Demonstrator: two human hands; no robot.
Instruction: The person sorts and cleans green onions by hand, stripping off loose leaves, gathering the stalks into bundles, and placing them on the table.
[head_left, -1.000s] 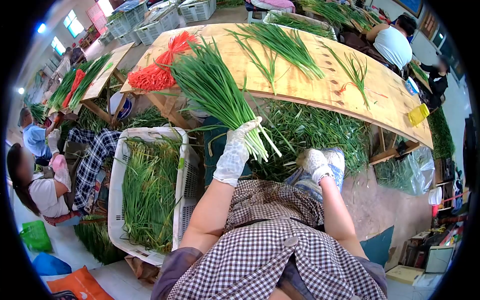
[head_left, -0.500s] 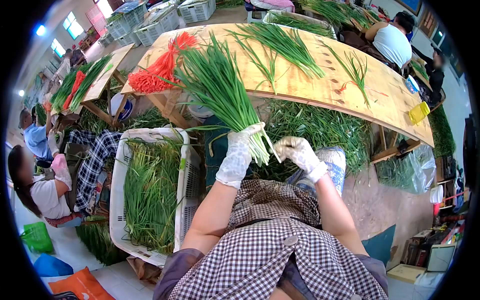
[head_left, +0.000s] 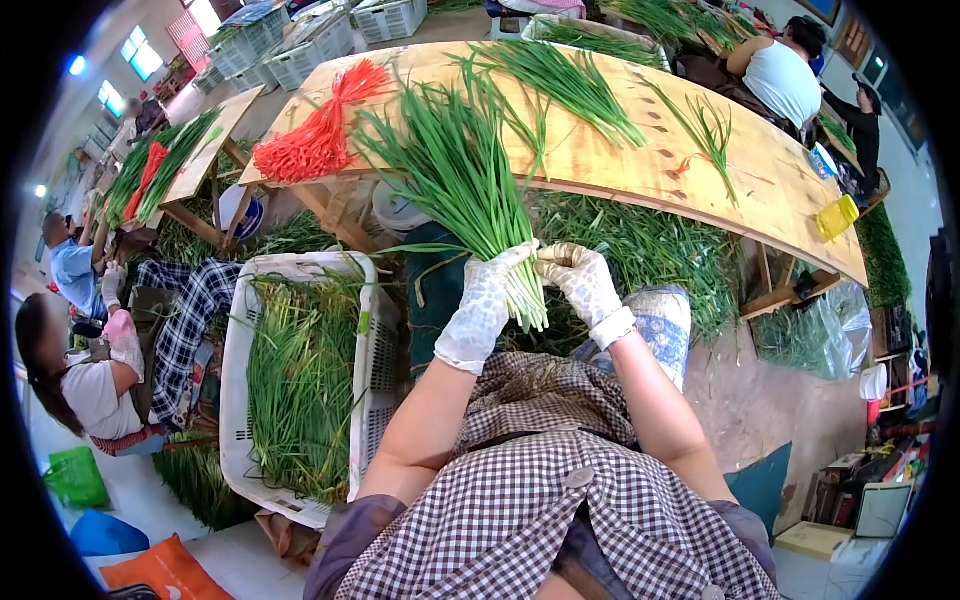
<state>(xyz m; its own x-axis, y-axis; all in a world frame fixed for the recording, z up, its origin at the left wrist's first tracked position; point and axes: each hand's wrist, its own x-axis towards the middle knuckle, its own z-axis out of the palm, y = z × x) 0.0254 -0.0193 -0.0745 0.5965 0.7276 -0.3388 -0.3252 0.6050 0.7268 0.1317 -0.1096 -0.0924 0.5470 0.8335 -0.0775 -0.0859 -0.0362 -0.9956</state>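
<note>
My left hand (head_left: 482, 300), in a pale patterned glove, is closed around a bunch of garlic chives (head_left: 450, 170). The long green leaves fan up and to the left over the table's front edge, and the white stem ends point down below the fist. At the right side of the stems is my right hand (head_left: 582, 283), gloved too, its thumb and fingers pinched together close to the left fingertips. Whatever lies in that pinch is too small to make out. More chives (head_left: 575, 90) and a small loose cluster (head_left: 708, 140) lie on the wooden table (head_left: 630, 185).
Red ties (head_left: 305, 145) are heaped at the table's left end, and a yellow container (head_left: 837, 217) stands at its right. A white crate (head_left: 365, 400) of greens is at my left. Cut leaves (head_left: 650, 250) cover the floor under the table. A person (head_left: 95, 385) sits at far left.
My right hand has moved up and in toward the left fingers. The single stem it held out below the bunch no longer shows apart. My left hand keeps its grip.
</note>
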